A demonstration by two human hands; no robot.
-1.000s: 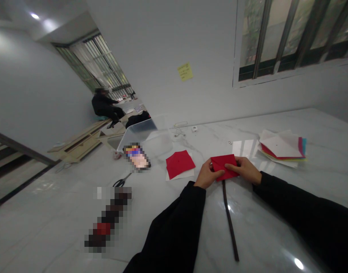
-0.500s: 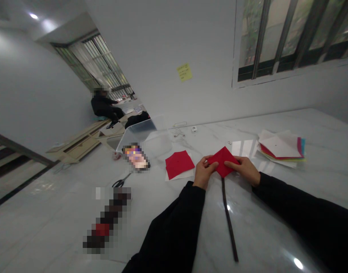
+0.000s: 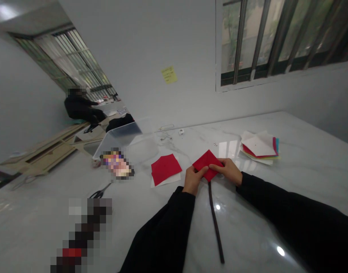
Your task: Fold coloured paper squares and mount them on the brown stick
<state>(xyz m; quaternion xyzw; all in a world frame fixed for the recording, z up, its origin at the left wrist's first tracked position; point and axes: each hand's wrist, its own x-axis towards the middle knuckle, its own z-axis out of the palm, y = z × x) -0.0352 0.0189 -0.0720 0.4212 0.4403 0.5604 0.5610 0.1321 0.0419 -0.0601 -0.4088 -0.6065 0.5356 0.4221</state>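
Red paper square (image 3: 207, 163), apparently folded, held as a diamond above the white marble surface (image 3: 256, 242), its lower corner just at the upper end of a dark strip (image 3: 215, 223). Left hand (image 3: 193, 180) pinches the left side and right hand (image 3: 228, 170) the right side, both closed on the paper. Nearby lie a red sheet (image 3: 165, 168) on white paper (image 3: 166, 181), a stack of coloured paper (image 3: 259, 146) and scissors (image 3: 98, 193).
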